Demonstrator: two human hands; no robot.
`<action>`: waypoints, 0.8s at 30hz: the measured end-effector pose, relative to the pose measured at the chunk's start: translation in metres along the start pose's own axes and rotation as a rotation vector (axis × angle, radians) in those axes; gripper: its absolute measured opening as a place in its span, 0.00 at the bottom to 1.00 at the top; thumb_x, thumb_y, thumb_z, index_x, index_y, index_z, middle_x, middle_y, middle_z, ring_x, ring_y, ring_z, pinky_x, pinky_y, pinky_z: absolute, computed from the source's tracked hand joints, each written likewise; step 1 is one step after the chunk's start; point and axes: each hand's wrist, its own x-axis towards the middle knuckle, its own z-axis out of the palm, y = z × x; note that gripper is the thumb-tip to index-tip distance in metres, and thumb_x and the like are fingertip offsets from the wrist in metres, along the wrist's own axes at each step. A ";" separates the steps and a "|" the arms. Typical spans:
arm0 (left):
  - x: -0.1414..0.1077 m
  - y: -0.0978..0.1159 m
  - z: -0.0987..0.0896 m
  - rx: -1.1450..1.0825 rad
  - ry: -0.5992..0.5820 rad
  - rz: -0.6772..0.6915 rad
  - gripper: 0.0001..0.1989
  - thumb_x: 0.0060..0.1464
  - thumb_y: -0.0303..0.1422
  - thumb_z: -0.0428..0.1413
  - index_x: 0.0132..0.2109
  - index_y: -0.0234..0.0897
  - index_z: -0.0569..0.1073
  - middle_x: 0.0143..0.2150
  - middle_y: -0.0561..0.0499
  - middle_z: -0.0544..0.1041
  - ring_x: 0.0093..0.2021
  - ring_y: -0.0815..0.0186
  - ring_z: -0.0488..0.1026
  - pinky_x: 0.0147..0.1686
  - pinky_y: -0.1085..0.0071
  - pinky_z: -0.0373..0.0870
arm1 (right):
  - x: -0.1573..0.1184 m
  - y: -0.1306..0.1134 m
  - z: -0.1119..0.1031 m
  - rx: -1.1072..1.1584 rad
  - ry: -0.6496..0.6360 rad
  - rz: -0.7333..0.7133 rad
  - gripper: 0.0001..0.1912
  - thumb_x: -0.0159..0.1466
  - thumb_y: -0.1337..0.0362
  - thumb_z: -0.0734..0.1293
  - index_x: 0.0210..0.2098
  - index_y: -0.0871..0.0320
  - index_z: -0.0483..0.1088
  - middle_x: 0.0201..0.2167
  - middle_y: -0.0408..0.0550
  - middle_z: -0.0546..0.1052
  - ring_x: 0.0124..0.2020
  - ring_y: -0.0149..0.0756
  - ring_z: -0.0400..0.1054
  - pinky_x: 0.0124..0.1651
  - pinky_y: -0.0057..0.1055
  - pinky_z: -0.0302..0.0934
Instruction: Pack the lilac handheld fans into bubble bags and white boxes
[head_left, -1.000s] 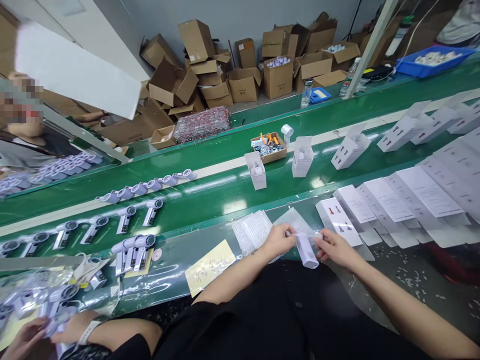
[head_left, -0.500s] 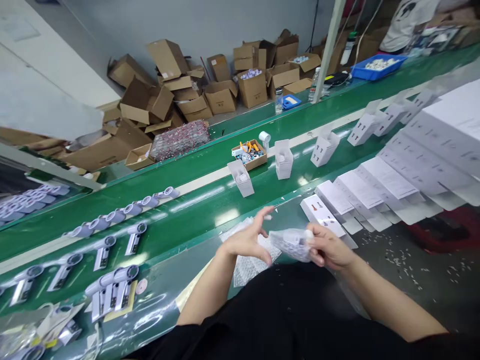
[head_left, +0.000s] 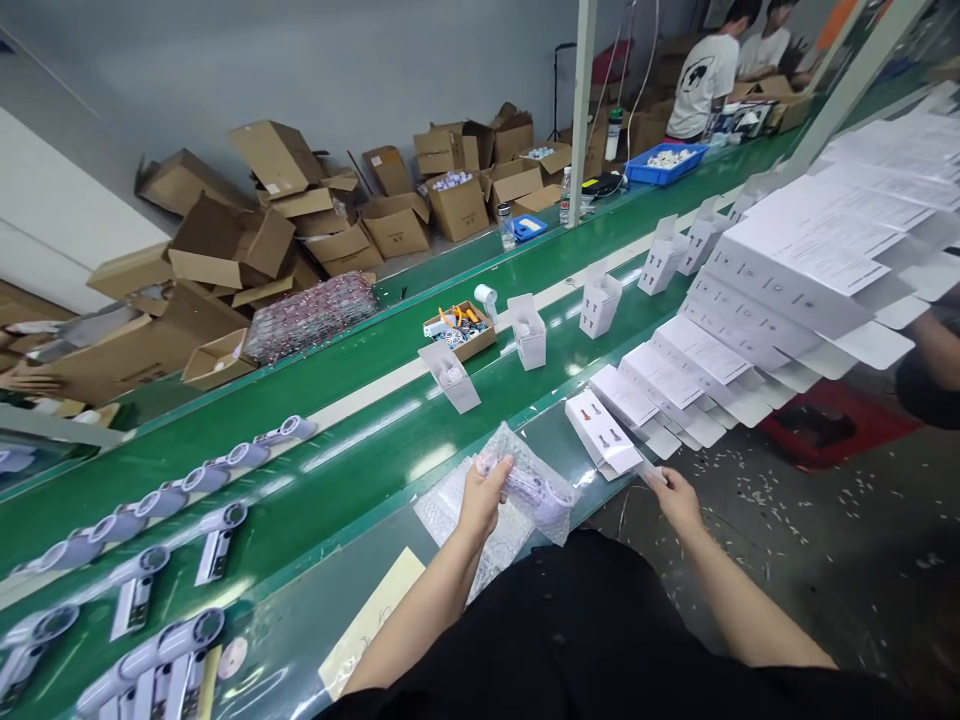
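Note:
My left hand (head_left: 484,495) is closed around a clear bubble-wrap bag (head_left: 536,490) with a lavender object inside, whose exact kind the wrap hides. Beneath it, more flat bubble-wrap sheets (head_left: 446,500) lie on the bench edge. With thumb and fingers, my right hand (head_left: 679,503) pinches the end flap of a white printed box (head_left: 602,430). This box lies on its side at the front end of a row of similar boxes, with small pictures of attachments on its upper face.
Lavender dryer-shaped bodies (head_left: 217,540) line the green conveyor (head_left: 352,480) on the left. Open white boxes (head_left: 529,335) stand along it, near a parts carton (head_left: 472,345). Stacked white boxes (head_left: 817,230) fill the right. Cardboard cartons (head_left: 225,240) and co-workers (head_left: 701,85) are beyond.
The bubble-wrap bag has passed from my right hand to my left. My right hand has moved right and taken hold of the white box's flap. The view has turned rightward.

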 end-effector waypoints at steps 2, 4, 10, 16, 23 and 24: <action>0.007 0.002 -0.009 -0.104 0.035 -0.023 0.23 0.37 0.45 0.65 0.33 0.32 0.68 0.21 0.58 0.67 0.17 0.77 0.60 0.13 0.80 0.50 | 0.001 -0.018 0.012 -0.012 0.049 -0.080 0.20 0.48 0.48 0.67 0.31 0.58 0.67 0.25 0.42 0.67 0.30 0.36 0.61 0.36 0.31 0.57; 0.013 0.008 -0.019 -0.243 0.054 -0.034 0.23 0.37 0.45 0.65 0.34 0.31 0.69 0.22 0.57 0.69 0.17 0.76 0.62 0.13 0.80 0.51 | -0.003 -0.049 0.028 -0.051 0.033 -0.238 0.18 0.51 0.49 0.66 0.31 0.58 0.69 0.25 0.42 0.68 0.30 0.34 0.61 0.36 0.29 0.56; 0.014 0.032 -0.031 -0.524 0.097 0.035 0.23 0.40 0.42 0.65 0.40 0.32 0.70 0.29 0.51 0.74 0.26 0.71 0.71 0.21 0.78 0.63 | -0.015 -0.113 0.091 -0.202 -0.205 -0.597 0.13 0.54 0.54 0.66 0.30 0.58 0.73 0.25 0.43 0.73 0.27 0.33 0.63 0.35 0.29 0.56; -0.009 0.027 -0.014 -0.257 0.114 0.202 0.22 0.44 0.43 0.62 0.41 0.34 0.66 0.28 0.55 0.69 0.23 0.73 0.67 0.19 0.78 0.62 | -0.027 -0.079 0.133 -0.106 -0.424 -0.388 0.17 0.49 0.61 0.66 0.40 0.57 0.72 0.33 0.45 0.76 0.37 0.40 0.67 0.39 0.33 0.60; -0.043 0.009 -0.029 0.928 0.302 0.873 0.13 0.54 0.40 0.54 0.41 0.35 0.69 0.33 0.47 0.69 0.35 0.63 0.68 0.35 0.68 0.67 | -0.043 -0.063 0.152 0.001 -0.701 -0.106 0.20 0.55 0.53 0.63 0.44 0.54 0.72 0.36 0.47 0.77 0.36 0.40 0.71 0.31 0.33 0.66; -0.046 0.007 -0.027 1.079 0.270 0.941 0.12 0.55 0.39 0.53 0.42 0.35 0.69 0.33 0.46 0.69 0.36 0.62 0.68 0.35 0.67 0.67 | -0.044 -0.064 0.155 0.021 -0.716 -0.084 0.20 0.55 0.53 0.63 0.45 0.53 0.72 0.38 0.47 0.77 0.37 0.40 0.71 0.30 0.33 0.67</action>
